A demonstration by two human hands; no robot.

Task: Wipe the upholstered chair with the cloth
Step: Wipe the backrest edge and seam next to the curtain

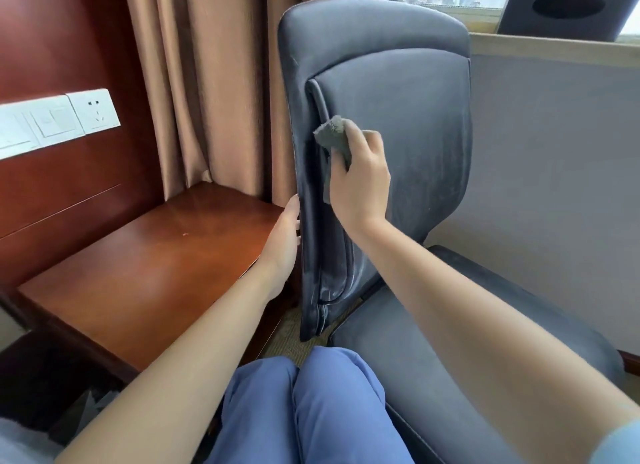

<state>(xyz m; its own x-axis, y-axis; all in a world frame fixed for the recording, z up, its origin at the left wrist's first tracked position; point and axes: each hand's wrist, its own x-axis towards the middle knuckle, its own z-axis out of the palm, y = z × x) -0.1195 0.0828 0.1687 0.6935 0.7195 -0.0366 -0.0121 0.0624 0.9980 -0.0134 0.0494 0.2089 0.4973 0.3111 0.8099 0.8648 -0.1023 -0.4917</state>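
Head view: we look down past two bare forearms at a dark grey chair (398, 93), our landmark throughout.
Chair: its backrest stands upright at the centre, dusty pale streaks across the padding; the seat (460, 328) spreads out to the lower right.
Cloth: a small grey cloth (333, 136) sits against the backrest's left piping, about halfway up.
Right hand: our right hand (360, 183) has its fingers curled round the cloth, pressing it to the backrest.
Left hand: our left hand (284, 236) lies along the backrest's left outer edge, the thumb on the rim; we cannot tell how the hidden fingers lie.
Left of the chair: a reddish wooden table (138, 266), brown curtains (207, 82) behind it, white wall sockets (93, 111) on the wood panel.
Below the chair: knees in blue trousers (311, 404).
Above right of the chair: a window sill (554, 46).
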